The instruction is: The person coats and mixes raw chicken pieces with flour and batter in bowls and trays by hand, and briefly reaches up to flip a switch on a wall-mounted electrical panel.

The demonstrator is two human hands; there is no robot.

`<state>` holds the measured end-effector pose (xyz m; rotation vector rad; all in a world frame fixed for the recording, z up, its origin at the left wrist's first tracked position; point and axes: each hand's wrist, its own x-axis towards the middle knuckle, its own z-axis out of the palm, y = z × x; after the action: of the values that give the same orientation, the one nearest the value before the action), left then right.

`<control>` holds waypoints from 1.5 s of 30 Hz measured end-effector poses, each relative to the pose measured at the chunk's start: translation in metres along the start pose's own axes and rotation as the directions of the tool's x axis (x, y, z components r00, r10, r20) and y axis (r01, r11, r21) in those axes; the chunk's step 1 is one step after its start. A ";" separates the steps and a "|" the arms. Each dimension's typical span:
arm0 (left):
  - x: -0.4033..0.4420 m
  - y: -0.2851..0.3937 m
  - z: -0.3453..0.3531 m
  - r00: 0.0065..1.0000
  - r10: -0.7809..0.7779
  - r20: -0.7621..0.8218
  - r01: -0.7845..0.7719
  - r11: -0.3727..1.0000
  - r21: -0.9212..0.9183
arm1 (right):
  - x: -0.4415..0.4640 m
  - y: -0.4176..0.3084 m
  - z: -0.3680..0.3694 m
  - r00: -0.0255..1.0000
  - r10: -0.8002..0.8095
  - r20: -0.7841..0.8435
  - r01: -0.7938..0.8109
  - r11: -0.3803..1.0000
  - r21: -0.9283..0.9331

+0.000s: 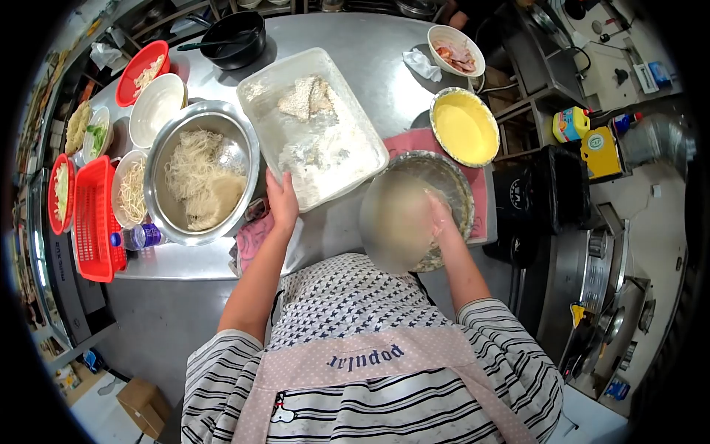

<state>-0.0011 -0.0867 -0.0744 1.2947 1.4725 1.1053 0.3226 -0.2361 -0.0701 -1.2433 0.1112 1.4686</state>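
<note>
Left hand (282,198) of the person is at the near end of a whitish, rectangular plastic tray (285,68); its thumb lies at the long wall and its other fingers at the outer side. It looks half open, but whether it truly grips the wall, I cannot tell. Right hand (439,214) reaches into a round grey bowl (463,191) with a spotted, crusted inner wall. A blurred patch covers much of this bowl and the fingertips, so I cannot tell how far this hand is open or what it holds.

Inside the tray, white loose powder (325,159) is spread toward the near end, and a flat, pale piece with crumbly coating (307,100) lies farther from the person. Just beyond the grey bowl stands a round bowl with a stained rim (496,140), containing smooth yellow mixture (466,127). A pink cloth (482,200) shows under the grey bowl. Left of the tray, near the left hand, I see a wide, shiny metal bowl (235,148) with thin, pale strands (194,166) in it. Farther left is a bright red plastic basket (94,222).
</note>
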 end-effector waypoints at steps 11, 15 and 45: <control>0.003 -0.011 0.001 0.999 0.042 -0.010 -0.042 0.999 0.005 | 0.012 -0.029 -0.044 0.856 -0.472 0.210 -0.061 -0.496 -0.866; -0.001 0.000 0.001 0.999 0.001 -0.035 -0.001 1.000 -0.010 | -0.006 -0.055 -0.027 0.954 -0.232 0.191 0.183 -0.058 -0.981; -0.003 0.007 -0.002 0.995 -0.009 -0.096 0.012 1.000 0.028 | 0.067 0.027 0.269 0.697 0.493 0.521 0.503 0.182 -0.845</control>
<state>-0.0009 -0.0894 -0.0667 1.2674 1.5689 1.1576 0.1527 -0.0224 -0.0161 -1.4305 -1.7942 1.9659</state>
